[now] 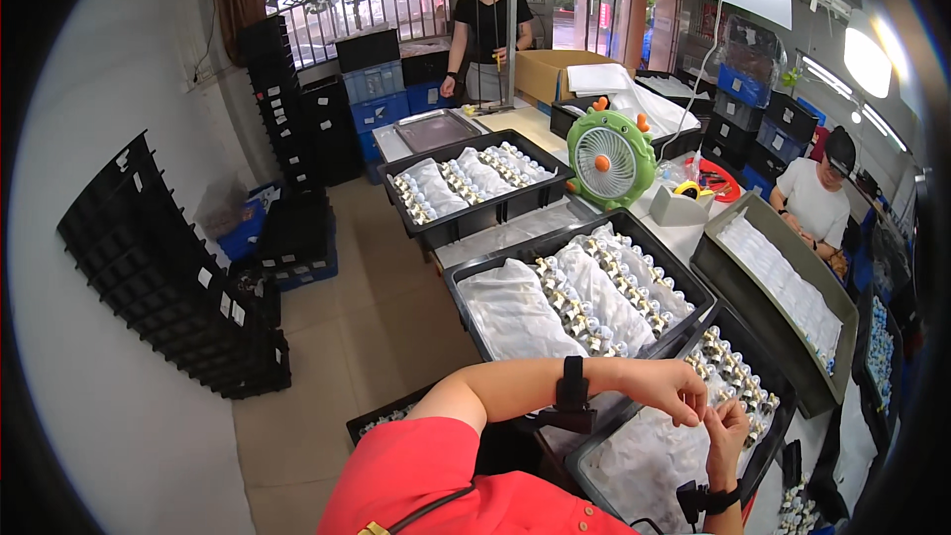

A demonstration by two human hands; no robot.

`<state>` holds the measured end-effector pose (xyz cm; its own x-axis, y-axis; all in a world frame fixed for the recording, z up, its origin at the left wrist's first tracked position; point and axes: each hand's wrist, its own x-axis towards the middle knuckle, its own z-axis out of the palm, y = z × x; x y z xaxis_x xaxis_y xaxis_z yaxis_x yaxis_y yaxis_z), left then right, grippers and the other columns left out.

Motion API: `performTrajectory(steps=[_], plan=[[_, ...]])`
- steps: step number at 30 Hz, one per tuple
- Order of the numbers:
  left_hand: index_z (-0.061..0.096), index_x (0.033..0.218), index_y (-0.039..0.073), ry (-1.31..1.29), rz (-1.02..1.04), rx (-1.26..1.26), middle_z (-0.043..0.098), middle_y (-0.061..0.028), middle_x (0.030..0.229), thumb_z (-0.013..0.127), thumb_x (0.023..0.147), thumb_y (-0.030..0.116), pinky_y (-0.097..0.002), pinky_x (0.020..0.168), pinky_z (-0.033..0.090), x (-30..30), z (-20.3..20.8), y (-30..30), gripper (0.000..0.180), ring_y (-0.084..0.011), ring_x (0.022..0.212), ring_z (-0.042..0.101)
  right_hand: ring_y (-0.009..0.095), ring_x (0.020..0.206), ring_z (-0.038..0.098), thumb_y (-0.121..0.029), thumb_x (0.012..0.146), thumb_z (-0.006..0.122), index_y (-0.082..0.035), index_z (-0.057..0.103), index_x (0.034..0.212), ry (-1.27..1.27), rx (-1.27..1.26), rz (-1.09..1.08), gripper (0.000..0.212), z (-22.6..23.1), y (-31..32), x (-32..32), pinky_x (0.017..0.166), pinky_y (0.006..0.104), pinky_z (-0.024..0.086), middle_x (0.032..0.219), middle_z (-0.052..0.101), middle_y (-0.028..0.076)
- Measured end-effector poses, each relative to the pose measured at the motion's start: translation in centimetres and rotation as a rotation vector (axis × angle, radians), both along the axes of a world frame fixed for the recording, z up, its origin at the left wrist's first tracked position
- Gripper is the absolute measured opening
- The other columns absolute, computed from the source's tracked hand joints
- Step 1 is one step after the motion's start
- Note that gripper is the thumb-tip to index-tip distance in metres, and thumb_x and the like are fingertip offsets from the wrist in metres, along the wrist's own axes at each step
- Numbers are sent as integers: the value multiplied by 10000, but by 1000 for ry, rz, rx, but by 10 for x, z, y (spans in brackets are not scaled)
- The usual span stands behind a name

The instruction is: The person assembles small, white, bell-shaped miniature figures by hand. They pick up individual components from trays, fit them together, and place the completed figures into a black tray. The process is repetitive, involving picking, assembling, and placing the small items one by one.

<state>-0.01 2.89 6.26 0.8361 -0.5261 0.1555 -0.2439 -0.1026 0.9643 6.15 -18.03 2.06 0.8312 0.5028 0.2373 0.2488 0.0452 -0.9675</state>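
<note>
My left hand (674,388) reaches across from the left, a dark band on its wrist, with thumb and fingers drawn together. Close against its fingertips is my right hand (726,431), its fingers pinched. Whatever lies between the fingertips is too small to make out. Both hands are over a black tray (785,398) nearest me. Rows of small bulb-like parts (735,367) with clear domes and gold-coloured bases stand in its far side, and crumpled white sheeting (644,456) covers the near side.
Beyond lie a second black tray (461,287) and a third tray (436,235) of similar parts. A green fan (612,160) stands behind them. An olive tray (768,322) is at right. Crates (168,258) stack at left. One person (490,30) stands behind; another (817,198) works at right.
</note>
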Motion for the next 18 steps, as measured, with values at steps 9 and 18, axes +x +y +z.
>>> performTrajectory(steps=[9,18], plan=[[591,963,45,406,129,-409,610,-24,865,658,838,255,-220,702,471,8,-20,9,254,-88,800,592,43,586,279,-132,800,668,-124,332,608,16,-118,50,387,-21,-4,4,539,215,239,612,352,-65],[590,946,58,384,129,-379,602,-18,850,644,807,223,-235,657,443,1,-26,-2,223,-99,752,570,40,589,331,-181,784,702,-123,368,622,101,-84,118,375,-17,6,-5,546,198,274,628,413,-53]])
